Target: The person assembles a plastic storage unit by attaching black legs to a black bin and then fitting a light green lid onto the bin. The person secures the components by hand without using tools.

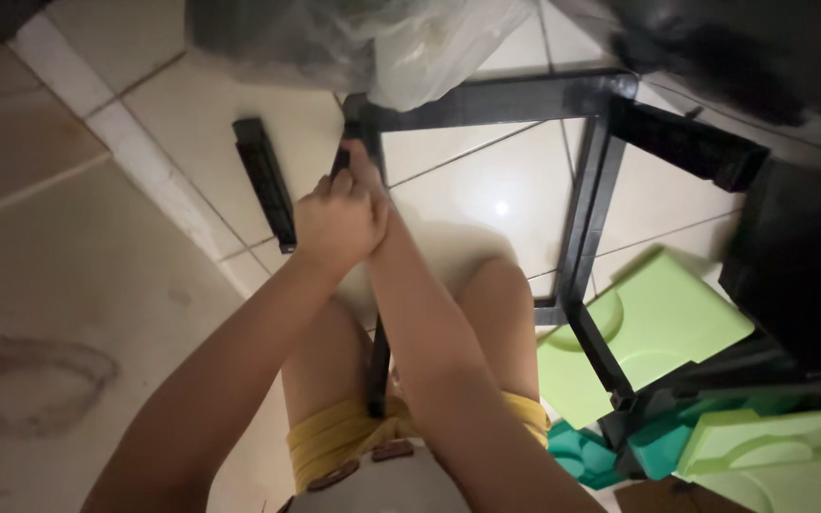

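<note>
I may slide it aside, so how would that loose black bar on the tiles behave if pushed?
The loose black bar looks straight and rigid, so it would probably stay stiff. It lies flat on glossy tiles, so it would likely slide, not roll. It seems slim moulded plastic, so probably light.

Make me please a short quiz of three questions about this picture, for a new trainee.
1. True or false: both hands grip the same black frame bar.
2. What lies loose on the tiles left of the hands?
A. a green panel
B. a separate black bar
C. a plastic bag
3. What colour are the flat panels at the lower right?

Key
1. True: the left hand and the right hand close together on the black frame bar near its top corner.
2. B: the separate black bar lies on the floor tiles.
3. Light green: the green panels, with teal pieces beneath.
</note>
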